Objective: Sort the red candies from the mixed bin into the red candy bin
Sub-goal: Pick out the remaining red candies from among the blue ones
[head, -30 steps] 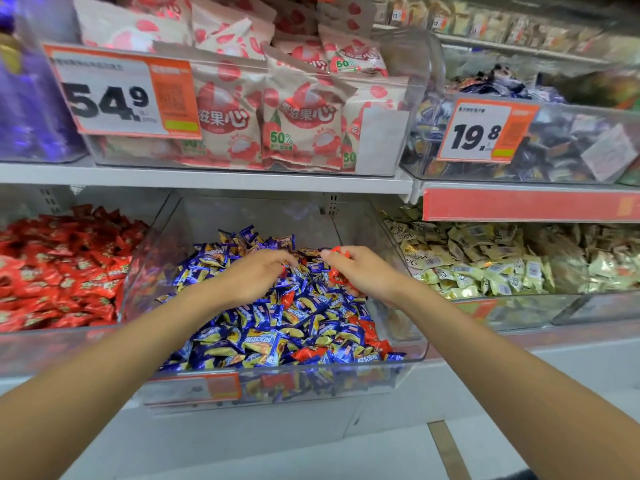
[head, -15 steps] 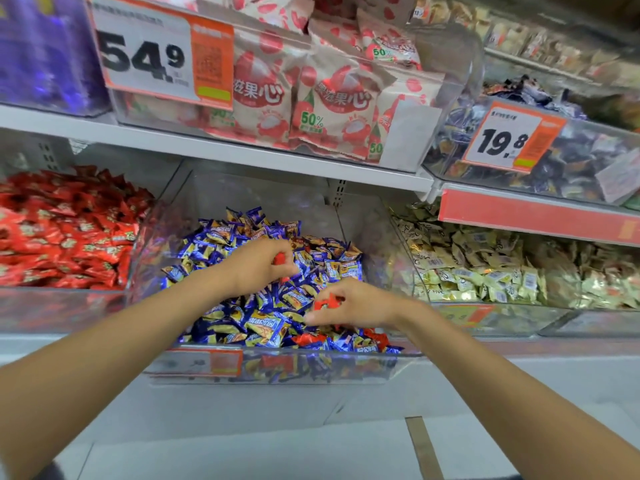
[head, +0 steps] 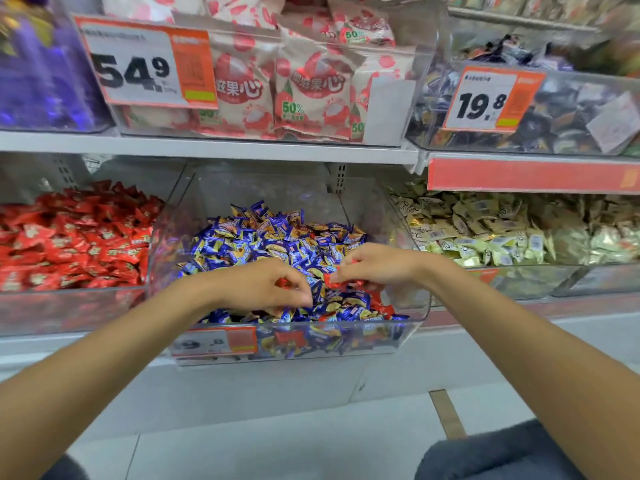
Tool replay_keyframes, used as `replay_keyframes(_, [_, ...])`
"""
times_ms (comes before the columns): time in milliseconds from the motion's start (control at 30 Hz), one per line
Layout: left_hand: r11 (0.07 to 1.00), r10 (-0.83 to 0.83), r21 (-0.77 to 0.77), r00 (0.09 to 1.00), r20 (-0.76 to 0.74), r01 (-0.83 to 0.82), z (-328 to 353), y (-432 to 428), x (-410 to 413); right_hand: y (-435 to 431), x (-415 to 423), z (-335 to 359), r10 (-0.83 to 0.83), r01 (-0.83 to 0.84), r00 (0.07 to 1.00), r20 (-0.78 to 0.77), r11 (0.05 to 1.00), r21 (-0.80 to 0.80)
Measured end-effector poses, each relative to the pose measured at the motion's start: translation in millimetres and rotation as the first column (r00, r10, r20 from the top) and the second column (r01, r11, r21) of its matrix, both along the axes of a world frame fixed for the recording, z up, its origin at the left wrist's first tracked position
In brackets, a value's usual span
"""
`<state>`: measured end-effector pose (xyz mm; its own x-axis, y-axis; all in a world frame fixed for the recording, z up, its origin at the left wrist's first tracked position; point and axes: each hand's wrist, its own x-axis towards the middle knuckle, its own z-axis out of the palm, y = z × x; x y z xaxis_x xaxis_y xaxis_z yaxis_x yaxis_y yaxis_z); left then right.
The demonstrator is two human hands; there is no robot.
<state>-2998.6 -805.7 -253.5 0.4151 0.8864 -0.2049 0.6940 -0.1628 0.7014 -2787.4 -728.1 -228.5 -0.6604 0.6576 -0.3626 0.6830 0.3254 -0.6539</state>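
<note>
The clear mixed bin in the middle of the lower shelf holds mostly blue-wrapped candies with a few red ones near its front right. My left hand lies curled over the front of the pile and grips a red candy that shows between its fingers. My right hand sits just right of it, fingers curled, and pinches red candies at its fingertips. The red candy bin, heaped with red wrappers, stands directly left of the mixed bin.
A bin of pale yellow candies stands to the right. The upper shelf overhangs the bins with bags and price tags 54.9 and 19.8. My knee shows at the bottom right above the floor.
My left hand moved down toward the front of the pile. My right hand shifted slightly up and right, still holding red candy. The camera tilted a little.
</note>
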Motion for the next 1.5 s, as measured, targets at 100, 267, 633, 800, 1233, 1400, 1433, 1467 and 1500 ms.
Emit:
replay_keyframes(100, [0.998,-0.062,-0.029,0.997,-0.053,0.061,-1,-1,1,-3,9,6,-0.025,0.025,0.999,-0.030,1.000,0.005])
replay_keyframes(267, [0.982,-0.121,-0.170,0.956,-0.267,0.077,9,2,8,-6,17,8,-0.064,0.062,0.996,-0.066,0.998,-0.029])
replay_keyframes(633, [0.970,0.205,0.117,0.976,0.075,-0.213,21,-1,-12,-9,21,6,-0.107,0.102,0.986,-0.126,0.994,-0.051])
replay_keyframes(800, [0.896,0.344,0.248,0.929,0.138,-0.368,19,-13,-8,-7,18,5,-0.093,0.093,0.991,-0.101,0.996,-0.003])
replay_keyframes(1233, [0.792,0.416,0.267,0.806,0.421,-0.548,36,-38,-29,-22,-8,18,-0.145,0.263,0.913,-0.380,0.923,0.280])
replay_keyframes(1400, [0.679,0.443,0.387,0.769,0.462,-0.624,56,-84,-88,-62,-82,30,0.030,0.124,0.895,-0.444,0.941,0.314])
replay_keyframes(1433, [0.642,0.485,0.403,0.753,0.444,-0.652,57,-95,-107,-68,-102,32,0.069,0.087,0.887,-0.456,0.946,0.313])
replay_keyframes(1467, [0.601,0.543,0.419,0.732,0.412,-0.681,54,-103,-130,-73,-124,36,0.109,0.052,0.880,-0.461,0.945,0.322])
replay_keyframes(1500, [0.560,0.605,0.433,0.705,0.370,-0.707,52,-110,-154,-76,-147,38,0.149,0.021,0.876,-0.458,0.938,0.345])
